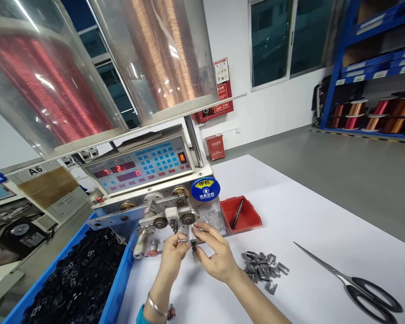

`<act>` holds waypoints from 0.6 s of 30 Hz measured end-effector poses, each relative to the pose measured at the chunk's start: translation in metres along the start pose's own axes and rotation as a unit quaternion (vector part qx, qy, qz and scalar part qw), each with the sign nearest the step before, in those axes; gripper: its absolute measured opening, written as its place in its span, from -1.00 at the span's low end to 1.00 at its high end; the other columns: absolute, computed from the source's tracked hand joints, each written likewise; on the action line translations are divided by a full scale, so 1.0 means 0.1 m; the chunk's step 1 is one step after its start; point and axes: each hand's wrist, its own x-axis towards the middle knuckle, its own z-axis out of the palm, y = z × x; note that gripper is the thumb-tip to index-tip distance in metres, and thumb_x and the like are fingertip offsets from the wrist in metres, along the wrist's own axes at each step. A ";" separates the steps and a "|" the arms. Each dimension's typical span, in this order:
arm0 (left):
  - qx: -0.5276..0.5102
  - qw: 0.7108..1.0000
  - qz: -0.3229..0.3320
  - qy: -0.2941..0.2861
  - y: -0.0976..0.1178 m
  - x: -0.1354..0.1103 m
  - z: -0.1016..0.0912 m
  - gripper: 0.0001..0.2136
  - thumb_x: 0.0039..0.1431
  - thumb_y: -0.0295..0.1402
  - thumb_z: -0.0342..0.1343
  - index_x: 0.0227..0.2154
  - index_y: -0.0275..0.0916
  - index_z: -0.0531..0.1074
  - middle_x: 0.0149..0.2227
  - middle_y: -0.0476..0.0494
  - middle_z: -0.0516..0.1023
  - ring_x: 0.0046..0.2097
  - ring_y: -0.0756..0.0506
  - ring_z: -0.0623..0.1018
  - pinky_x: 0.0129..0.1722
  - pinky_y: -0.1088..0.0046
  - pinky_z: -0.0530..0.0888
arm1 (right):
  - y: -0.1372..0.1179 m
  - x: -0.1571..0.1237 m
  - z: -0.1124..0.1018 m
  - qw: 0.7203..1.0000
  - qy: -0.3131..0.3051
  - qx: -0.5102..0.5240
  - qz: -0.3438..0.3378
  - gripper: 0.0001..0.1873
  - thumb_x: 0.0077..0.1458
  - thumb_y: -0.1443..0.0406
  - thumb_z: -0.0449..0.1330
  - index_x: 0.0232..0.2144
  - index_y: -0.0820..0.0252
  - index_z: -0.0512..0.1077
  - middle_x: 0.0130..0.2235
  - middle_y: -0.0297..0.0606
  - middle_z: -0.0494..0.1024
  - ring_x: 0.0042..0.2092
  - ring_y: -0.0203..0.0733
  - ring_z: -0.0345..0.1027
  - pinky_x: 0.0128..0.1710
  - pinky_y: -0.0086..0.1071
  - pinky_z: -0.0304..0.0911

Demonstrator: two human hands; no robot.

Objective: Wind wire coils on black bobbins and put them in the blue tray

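Observation:
The spindle point(191, 233) of a coil winding machine point(155, 209) points toward me, with a dark piece and a metal tip at its end. My left hand point(171, 256) is closed beside it, pinching a thin metal rod point(182, 240) that meets the spindle from the left; its far end is hidden. From the right, the fingers and thumb of my right hand point(218, 256) close round the spindle's end. Above, the lit control panel point(141, 162) shows red digits. A small copper-wound coil point(171, 312) lies by my left wrist.
On the left stands a blue bin point(121, 288) full of black plastic parts. Grey clips point(265, 270) lie heaped to the right, near a red tray point(227, 211) holding a pen point(237, 214). Scissors point(354, 283) lie further right. Covered wire spools point(168, 54) hang overhead.

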 end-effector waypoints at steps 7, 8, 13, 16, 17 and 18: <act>0.078 0.995 0.054 0.016 0.26 -0.16 -0.16 -0.74 -0.13 -0.19 0.27 -0.63 -0.30 0.44 -0.70 0.13 0.09 -0.59 0.10 0.07 -0.59 0.55 0.03 | 0.01 -0.04 0.05 1.000 0.025 -0.013 -0.012 -0.49 0.06 0.45 0.08 0.08 0.10 0.32 0.02 -0.06 0.42 0.04 -0.05 0.34 -0.04 -0.18 0.38; 0.064 0.997 0.036 0.013 0.29 -0.07 -0.15 -0.71 -0.17 -0.18 0.29 -0.66 -0.29 0.40 -0.70 0.14 0.09 -0.59 0.10 0.06 -0.60 0.55 0.02 | 0.00 -0.04 0.05 0.999 0.029 -0.014 -0.012 -0.49 0.07 0.45 0.08 0.09 0.09 0.32 0.02 -0.06 0.42 0.03 -0.05 0.34 -0.04 -0.18 0.39; 0.000 0.999 -0.036 -0.036 0.16 0.05 -0.03 -0.58 -0.29 -0.04 0.28 -0.73 -0.23 0.22 -0.72 0.16 0.07 -0.65 0.14 -0.01 -0.66 0.57 -0.05 | -0.01 -0.04 0.05 0.999 0.032 -0.012 -0.016 -0.47 0.07 0.46 0.08 0.10 0.05 0.31 0.03 -0.09 0.42 0.04 -0.06 0.34 -0.04 -0.19 0.38; 0.018 0.998 -0.017 -0.051 0.12 -0.18 -0.07 -0.61 -0.22 -0.04 0.26 -0.71 -0.25 0.27 -0.71 0.15 0.09 -0.64 0.13 0.03 -0.65 0.58 0.00 | -0.02 -0.04 0.06 0.999 0.030 -0.010 -0.008 -0.48 0.08 0.45 0.07 0.10 0.06 0.32 0.04 -0.09 0.42 0.04 -0.05 0.34 -0.07 -0.22 0.40; 0.037 0.998 0.004 -0.048 0.15 -0.24 -0.10 -0.64 -0.17 -0.07 0.25 -0.68 -0.26 0.32 -0.70 0.12 0.14 -0.63 0.11 0.07 -0.64 0.57 0.03 | -0.02 -0.04 0.06 0.999 0.031 -0.009 -0.006 -0.49 0.08 0.45 0.07 0.09 0.06 0.32 0.04 -0.09 0.42 0.04 -0.05 0.34 -0.07 -0.21 0.40; 0.062 0.997 0.029 -0.041 0.19 -0.27 -0.12 -0.67 -0.13 -0.11 0.24 -0.66 -0.28 0.36 -0.68 0.09 0.19 -0.61 0.10 0.11 -0.62 0.57 0.06 | -0.03 -0.05 0.07 0.999 0.033 -0.008 -0.005 -0.49 0.08 0.44 0.07 0.09 0.07 0.32 0.04 -0.08 0.42 0.04 -0.05 0.34 -0.06 -0.21 0.40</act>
